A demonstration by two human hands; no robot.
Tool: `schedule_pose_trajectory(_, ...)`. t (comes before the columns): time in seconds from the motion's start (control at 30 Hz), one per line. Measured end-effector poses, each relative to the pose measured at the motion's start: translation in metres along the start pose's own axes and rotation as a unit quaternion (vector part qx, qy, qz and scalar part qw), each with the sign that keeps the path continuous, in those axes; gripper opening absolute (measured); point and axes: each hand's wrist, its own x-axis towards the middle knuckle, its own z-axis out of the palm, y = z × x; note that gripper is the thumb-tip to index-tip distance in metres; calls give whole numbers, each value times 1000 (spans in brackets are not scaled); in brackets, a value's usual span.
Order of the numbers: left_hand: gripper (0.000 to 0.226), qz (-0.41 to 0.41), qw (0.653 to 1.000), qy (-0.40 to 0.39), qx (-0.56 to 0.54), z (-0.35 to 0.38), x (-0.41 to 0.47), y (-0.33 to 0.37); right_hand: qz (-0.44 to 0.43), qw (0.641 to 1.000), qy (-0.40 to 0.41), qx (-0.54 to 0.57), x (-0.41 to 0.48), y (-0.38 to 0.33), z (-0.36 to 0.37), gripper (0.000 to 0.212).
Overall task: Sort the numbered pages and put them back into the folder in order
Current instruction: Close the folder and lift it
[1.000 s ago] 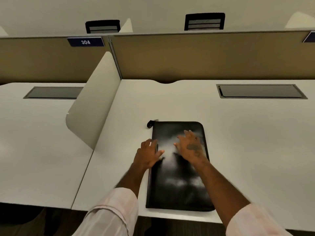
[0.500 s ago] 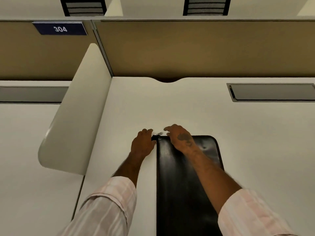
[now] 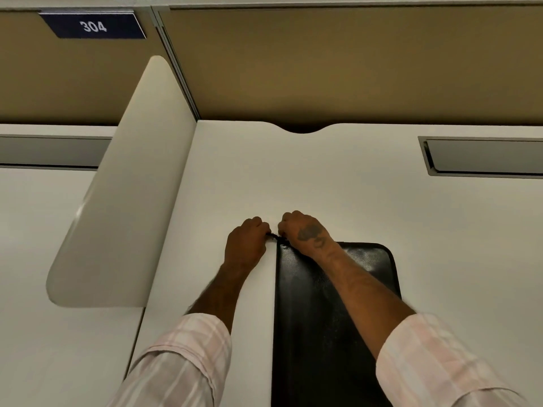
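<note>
At folder's far corner, zip pull obscured between fingers

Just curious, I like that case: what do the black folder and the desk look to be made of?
The black folder is likely leather or faux leather, judging by its fine grain and soft sheen; I cannot tell which. The desk is probably smooth off-white laminate: matte, even in colour, with no visible grain.

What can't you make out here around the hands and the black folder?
Head view only:
Right hand: fingertips hidden under its own back, so its grip at the folder corner is unclear.
Zipper pull: mostly covered by the left hand pinching it.
Folder's near end: cut off by the bottom edge.
Pages: none visible; folder is closed.
</note>
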Motion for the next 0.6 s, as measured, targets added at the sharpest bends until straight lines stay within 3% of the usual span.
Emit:
schedule_pose_trajectory(0.17,19,19,1000,8,8,-1,-2,-2,-72,995,0,-66,-14,19,-2,18)
schedule_pose_trajectory(0.27,20,2,1000,8,-1,0,-5,-5,-69,994,-13,-79,-28,35,-4,13)
schedule_pose_trajectory(0.6,15,-81,996,17,-24,-5,-4,-2,122,992,-7,-9,-110,140,-3,23)
